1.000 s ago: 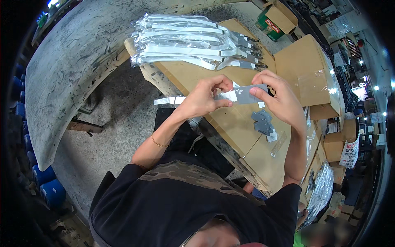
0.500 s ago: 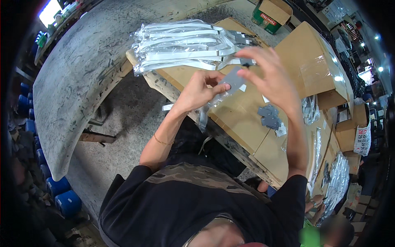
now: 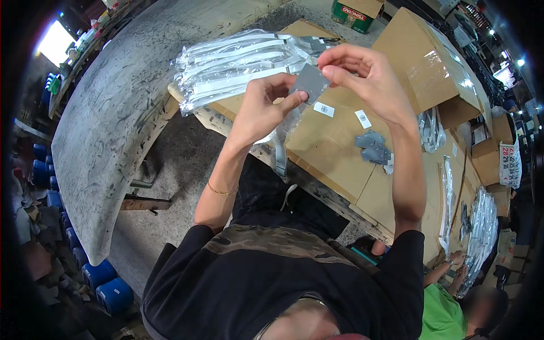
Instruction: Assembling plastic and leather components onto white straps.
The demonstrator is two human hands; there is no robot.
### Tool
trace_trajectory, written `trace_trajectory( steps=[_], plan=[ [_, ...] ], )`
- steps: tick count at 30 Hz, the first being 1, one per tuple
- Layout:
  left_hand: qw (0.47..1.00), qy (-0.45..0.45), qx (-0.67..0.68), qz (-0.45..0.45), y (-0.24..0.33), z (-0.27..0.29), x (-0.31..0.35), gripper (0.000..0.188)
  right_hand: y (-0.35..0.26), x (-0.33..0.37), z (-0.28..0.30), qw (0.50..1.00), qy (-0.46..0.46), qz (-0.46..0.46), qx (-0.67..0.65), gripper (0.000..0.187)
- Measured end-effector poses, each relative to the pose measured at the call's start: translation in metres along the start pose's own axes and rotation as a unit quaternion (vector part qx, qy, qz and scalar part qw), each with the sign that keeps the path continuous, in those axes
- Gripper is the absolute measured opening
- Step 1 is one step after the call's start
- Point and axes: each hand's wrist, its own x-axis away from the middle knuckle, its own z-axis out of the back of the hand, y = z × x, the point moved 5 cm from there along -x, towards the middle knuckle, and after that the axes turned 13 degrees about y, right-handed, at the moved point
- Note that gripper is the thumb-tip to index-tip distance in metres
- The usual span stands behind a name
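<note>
My left hand grips a flat grey card tag between thumb and fingers, over the cardboard-covered table. From that hand hangs a clear plastic bag with a grey-white strap below it. At the tag's upper right edge, my right hand has its thumb and forefinger drawn together; what is between them is too small to make out. Just beyond the hands lies a stack of white straps in clear bags. Two white labels, one near the tag and one farther right, rest on the cardboard.
Loose grey tags lie by my right forearm. A large open cardboard box stands at the right, with a green box behind. A curved grey worktop spans the left. Lower right, another person handles bagged straps.
My right hand, blurred and more spread before, has its thumb and forefinger closed at the tag's edge. The tag has turned and shifted slightly left and up. The whole view has shifted slightly.
</note>
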Motion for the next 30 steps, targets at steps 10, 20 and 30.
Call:
trace_trajectory(
  steps=[10, 20, 30],
  plan=[
    [0.999, 0.003, -0.036, 0.009, 0.004, 0.004, 0.015, 0.022, -0.011, 0.017, -0.005, 0.985, 0.096, 0.054, 0.134, 0.015],
    [1.0, -0.019, -0.004, 0.009, 0.004, 0.008, 0.011, 0.025, -0.034, 0.023, -0.007, 0.917, 0.132, 0.312, 0.212, 0.008],
    [0.999, 0.028, 0.029, 0.006, 0.02, -0.007, 0.007, 0.022, -0.027, 0.025, -0.01, 0.886, 0.052, 0.392, 0.241, 0.012]
  ],
)
